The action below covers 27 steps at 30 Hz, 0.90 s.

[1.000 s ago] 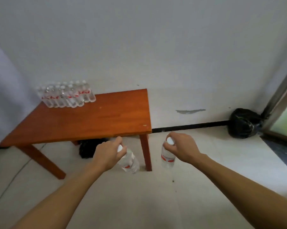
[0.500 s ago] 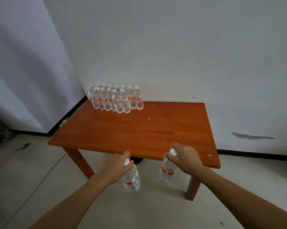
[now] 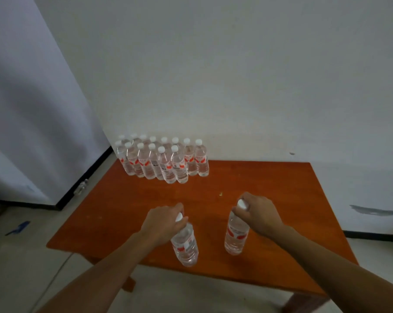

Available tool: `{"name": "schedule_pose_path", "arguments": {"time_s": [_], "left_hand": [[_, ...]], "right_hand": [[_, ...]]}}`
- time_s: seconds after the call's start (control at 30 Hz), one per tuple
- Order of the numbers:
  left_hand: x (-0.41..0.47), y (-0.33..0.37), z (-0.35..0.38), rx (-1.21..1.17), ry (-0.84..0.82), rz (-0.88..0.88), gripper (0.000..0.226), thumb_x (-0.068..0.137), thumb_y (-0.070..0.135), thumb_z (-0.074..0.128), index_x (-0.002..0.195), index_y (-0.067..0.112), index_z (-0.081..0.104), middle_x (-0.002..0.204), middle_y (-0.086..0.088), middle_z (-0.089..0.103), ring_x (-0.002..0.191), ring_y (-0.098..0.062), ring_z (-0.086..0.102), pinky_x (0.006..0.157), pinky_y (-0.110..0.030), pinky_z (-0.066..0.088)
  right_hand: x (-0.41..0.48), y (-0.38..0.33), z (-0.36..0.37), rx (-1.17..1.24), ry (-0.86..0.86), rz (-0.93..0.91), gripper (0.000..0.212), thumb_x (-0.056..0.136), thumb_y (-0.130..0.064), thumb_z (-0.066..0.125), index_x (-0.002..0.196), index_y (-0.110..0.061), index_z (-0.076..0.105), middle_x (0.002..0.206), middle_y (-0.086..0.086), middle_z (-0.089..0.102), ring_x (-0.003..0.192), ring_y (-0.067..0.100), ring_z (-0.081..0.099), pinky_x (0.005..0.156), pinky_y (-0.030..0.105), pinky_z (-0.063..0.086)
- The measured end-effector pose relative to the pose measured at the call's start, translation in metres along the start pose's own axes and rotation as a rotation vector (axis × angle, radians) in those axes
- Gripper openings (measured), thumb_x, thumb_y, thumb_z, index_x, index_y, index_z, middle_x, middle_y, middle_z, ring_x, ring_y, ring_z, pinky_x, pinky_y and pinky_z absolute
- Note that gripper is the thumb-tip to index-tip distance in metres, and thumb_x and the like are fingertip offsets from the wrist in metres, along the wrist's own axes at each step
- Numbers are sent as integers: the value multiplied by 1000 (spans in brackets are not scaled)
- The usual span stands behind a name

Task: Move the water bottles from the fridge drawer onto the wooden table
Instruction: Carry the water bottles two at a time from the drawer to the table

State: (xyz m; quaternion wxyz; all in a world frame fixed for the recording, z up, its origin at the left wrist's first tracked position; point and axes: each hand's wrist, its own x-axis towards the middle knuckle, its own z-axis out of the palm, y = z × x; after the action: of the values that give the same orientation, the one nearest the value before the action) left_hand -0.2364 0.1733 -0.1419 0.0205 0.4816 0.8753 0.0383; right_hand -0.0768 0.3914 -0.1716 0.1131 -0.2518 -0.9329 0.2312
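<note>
Bottles (image 3: 164, 161): red labels, writing unreadable

Two clear water bottles with white caps and red labels are held by the neck over the near half of the orange-brown wooden counter (image 3: 114, 213): the left bottle (image 3: 184, 243) is tilted, the right bottle (image 3: 236, 233) is roughly upright. A cluster of matching bottles (image 3: 162, 160) is stood upright in rows at the far left corner.
</note>
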Motion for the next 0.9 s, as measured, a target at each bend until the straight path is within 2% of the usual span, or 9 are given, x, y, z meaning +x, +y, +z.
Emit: {"name": "schedule_pose_path", "arguments": {"time_s": [0.13, 0.3, 0.5, 0.63, 0.73, 0.9], "left_hand": [[75, -27, 2, -13, -64, 37, 28, 94, 49, 43, 103, 25, 52, 88, 7, 62, 75, -9, 58, 65, -22, 44], [164, -59, 2, -41, -10, 88, 28, 92, 49, 44, 105, 26, 54, 98, 7, 65, 79, -9, 57, 68, -25, 46], [261, -96, 10, -33, -14, 202, 28, 95, 45, 45, 112, 24, 50, 105, 4, 64, 81, -11, 57, 66, -24, 41], [321, -117, 24, 31, -49, 331, 32, 96, 43, 42, 118, 20, 51, 116, -2, 64, 93, -16, 63, 79, -31, 53], [353, -132, 37, 90, -87, 418, 35, 96, 40, 44, 122, 18, 48, 123, -7, 61, 99, -22, 62, 86, -39, 50], [387, -149, 49, 73, -78, 478, 45, 97, 35, 44, 135, 14, 37, 129, -14, 53, 109, -28, 56, 93, -41, 43]], "right_hand": [[80, 7, 11, 42, 7, 39, 22, 91, -46, 56, 99, -25, 54, 85, -8, 61, 72, 5, 59, 67, 25, 56], [172, 13, 18, 40, 36, 46, 22, 92, -45, 54, 99, -25, 57, 88, -8, 60, 74, 7, 57, 61, 18, 46], [266, 18, 36, 10, 55, 112, 26, 91, -43, 56, 105, -22, 59, 97, -4, 64, 81, 11, 60, 71, 26, 54], [317, 20, 56, -59, 29, 165, 29, 91, -44, 56, 110, -22, 57, 104, -1, 66, 84, 14, 61, 72, 28, 53], [349, 20, 72, -98, -36, 220, 30, 91, -42, 56, 113, -22, 56, 110, 2, 64, 92, 19, 62, 78, 35, 54], [388, 16, 88, -129, -58, 232, 30, 91, -39, 57, 116, -22, 55, 111, 3, 63, 93, 21, 60, 76, 31, 49]]}}
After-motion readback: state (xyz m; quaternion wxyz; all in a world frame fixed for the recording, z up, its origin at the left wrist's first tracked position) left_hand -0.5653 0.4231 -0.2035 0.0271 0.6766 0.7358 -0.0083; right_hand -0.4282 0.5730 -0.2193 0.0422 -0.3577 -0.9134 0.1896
